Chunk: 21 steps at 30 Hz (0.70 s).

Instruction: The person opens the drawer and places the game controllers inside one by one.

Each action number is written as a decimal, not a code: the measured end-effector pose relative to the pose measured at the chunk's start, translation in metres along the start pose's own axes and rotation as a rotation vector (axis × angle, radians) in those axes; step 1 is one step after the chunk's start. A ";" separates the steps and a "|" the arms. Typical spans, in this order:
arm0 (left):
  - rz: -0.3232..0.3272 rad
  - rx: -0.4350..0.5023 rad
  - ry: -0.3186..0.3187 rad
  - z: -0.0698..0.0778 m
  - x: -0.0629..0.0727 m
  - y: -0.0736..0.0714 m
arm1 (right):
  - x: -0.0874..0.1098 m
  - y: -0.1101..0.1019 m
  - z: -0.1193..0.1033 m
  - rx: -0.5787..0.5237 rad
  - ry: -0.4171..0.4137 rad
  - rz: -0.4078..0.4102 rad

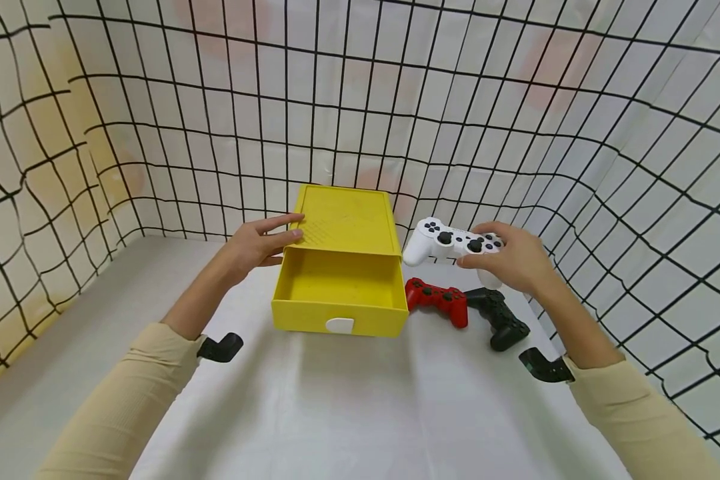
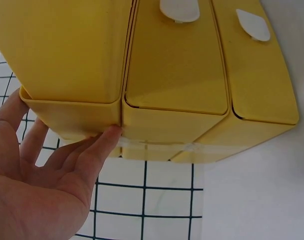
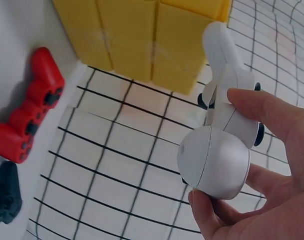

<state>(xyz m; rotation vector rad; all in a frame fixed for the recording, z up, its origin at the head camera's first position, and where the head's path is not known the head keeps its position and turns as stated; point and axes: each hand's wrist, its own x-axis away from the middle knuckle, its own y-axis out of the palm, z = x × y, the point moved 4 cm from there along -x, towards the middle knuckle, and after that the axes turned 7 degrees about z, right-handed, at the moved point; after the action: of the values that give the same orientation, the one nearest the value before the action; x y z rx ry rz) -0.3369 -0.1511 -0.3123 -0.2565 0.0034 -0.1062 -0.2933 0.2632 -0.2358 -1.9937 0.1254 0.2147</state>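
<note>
A yellow drawer unit (image 1: pixel 351 217) stands on the white surface, its top drawer (image 1: pixel 339 318) pulled out with nothing seen inside. My left hand (image 1: pixel 255 247) touches the unit's left side and upper edge with fingers fairly straight. In the left wrist view, those fingertips (image 2: pixel 109 137) press along the side wall. My right hand (image 1: pixel 516 257) grips a white game controller (image 1: pixel 447 239) by one end, raised just right of the unit. Below it lie a red game controller (image 1: pixel 438 300) and a black game controller (image 1: pixel 498 317).
Black grid netting (image 1: pixel 330 127) over white sheeting walls in the back and both sides. Two lower drawers with white tabs (image 2: pixel 179 9) are closed in the left wrist view. The white tabletop (image 1: pixel 360 407) stretches in front of the unit.
</note>
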 end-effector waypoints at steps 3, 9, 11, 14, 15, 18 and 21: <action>0.002 -0.004 0.004 0.000 0.000 0.000 | -0.001 -0.006 -0.006 0.004 0.001 -0.002; 0.004 -0.007 0.007 0.000 0.000 -0.001 | -0.001 -0.012 -0.018 -0.011 0.009 -0.023; 0.002 -0.007 0.007 0.000 0.000 0.000 | 0.000 -0.011 -0.024 -0.014 0.003 -0.025; -0.002 -0.006 0.009 0.001 0.000 0.000 | 0.001 -0.010 -0.033 -0.013 -0.015 -0.022; -0.004 -0.010 0.010 0.001 0.001 0.000 | 0.001 -0.009 -0.035 -0.015 -0.021 -0.021; -0.002 -0.011 0.009 0.002 0.001 0.001 | 0.003 -0.007 -0.043 -0.028 -0.036 -0.023; -0.004 -0.013 0.006 0.002 0.002 0.001 | 0.005 -0.004 -0.051 -0.043 -0.050 -0.034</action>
<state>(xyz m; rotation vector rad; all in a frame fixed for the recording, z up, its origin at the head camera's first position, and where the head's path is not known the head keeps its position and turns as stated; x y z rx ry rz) -0.3351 -0.1500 -0.3106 -0.2692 0.0098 -0.1113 -0.2829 0.2188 -0.2130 -2.0296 0.0557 0.2472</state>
